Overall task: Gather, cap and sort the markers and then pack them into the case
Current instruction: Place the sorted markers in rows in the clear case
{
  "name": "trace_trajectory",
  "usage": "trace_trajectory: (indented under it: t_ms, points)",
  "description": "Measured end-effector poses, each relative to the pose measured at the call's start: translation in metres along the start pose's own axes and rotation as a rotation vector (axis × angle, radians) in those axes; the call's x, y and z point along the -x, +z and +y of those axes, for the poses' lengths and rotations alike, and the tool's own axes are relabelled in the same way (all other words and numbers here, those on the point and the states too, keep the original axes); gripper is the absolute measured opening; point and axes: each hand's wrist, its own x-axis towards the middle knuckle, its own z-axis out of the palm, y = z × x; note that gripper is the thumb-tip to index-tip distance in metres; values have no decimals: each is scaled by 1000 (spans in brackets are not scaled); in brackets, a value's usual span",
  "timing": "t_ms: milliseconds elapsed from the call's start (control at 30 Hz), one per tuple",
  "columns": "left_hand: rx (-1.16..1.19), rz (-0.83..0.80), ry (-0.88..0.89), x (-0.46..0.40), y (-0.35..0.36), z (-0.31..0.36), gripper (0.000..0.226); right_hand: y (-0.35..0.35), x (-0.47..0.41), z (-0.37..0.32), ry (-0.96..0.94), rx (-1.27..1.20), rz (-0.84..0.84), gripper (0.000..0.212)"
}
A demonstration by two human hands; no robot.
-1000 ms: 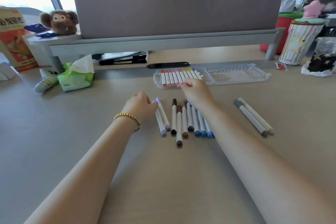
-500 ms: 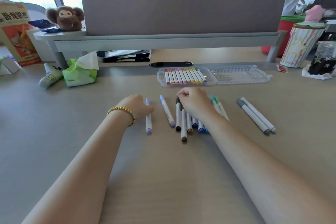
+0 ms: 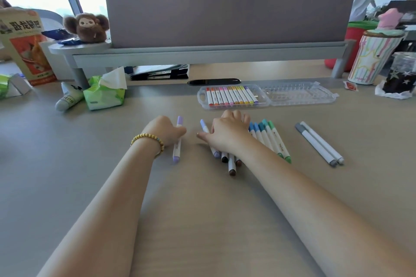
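Your right hand [image 3: 227,132] presses flat, fingers fairly straight, on a bundle of markers [image 3: 231,162]; your left hand [image 3: 165,130] curls around a lone purple marker [image 3: 177,144].

The clear case [image 3: 267,96] lies open just beyond your hands — its left half holds a row of warm-coloured markers. Two grey markers [image 3: 319,144] lie well apart to the right. Pushing the bundle unevenly could roll the blue and green markers [image 3: 270,139] out of order.

Open clear case [image 3: 299,96] at 12 o'clock on the tabletop [image 3: 202,220] with a row of markers [image 3: 231,95], left hand [image 3: 165,130] on a purple marker [image 3: 177,141], right hand [image 3: 227,132] over a marker cluster [image 3: 267,139], two grey markers [image 3: 319,144] at 3 o'clock
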Motion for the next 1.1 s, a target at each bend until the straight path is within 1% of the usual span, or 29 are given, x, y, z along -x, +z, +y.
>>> trace_trajectory:
  t_ms: [33, 100, 200, 267, 333, 467, 600, 700, 767, 867, 967, 1000, 1067, 1100]
  points:
    - [20, -5, -4, -1, 1, -1, 39, 0, -1, -2, -4, 32, -23, 62]
    - [63, -20, -9, -2, 1, -3, 38, 1, -3, -4, 4, 35, -33, 60]
    - [148, -51, -24, -4, 0, -1, 36, 3, -6, -5, 2, 15, 20, 47]
    - [211, -73, -23, -6, 0, 5, 34, 1, -10, -2, 18, -27, 32, 47]
    - [271, -97, -8, -10, 0, 15, 31, -6, -19, 7, 65, -149, 31, 49]
    - [321, -110, 55, -31, -2, 49, 31, -20, -49, 47, 187, -480, 46, 39]
    - [358, -122, 124, -61, -1, 96, 28, -25, -70, 98, 207, -546, 58, 52]
    - [311, -118, 166, -79, 7, 127, 30, -28, -82, 127, 245, -550, 65, 55]
    - [270, -105, 185, -88, 14, 142, 29, -29, -89, 142, 258, -544, 61, 62]
    - [241, -106, 184, -103, 26, 157, 29, -29, -97, 156, 257, -565, 70, 67]
    - [229, -125, 178, -118, 36, 170, 32, -33, -107, 166, 296, -564, 94, 70]
    - [232, -125, 175, -122, 39, 174, 33, -34, -112, 169, 307, -568, 110, 67]
    - [245, -122, 171, -132, 45, 185, 33, -35, -120, 176, 336, -585, 120, 51]
    - [255, -119, 171, -136, 48, 191, 31, -36, -124, 180, 349, -598, 120, 48]
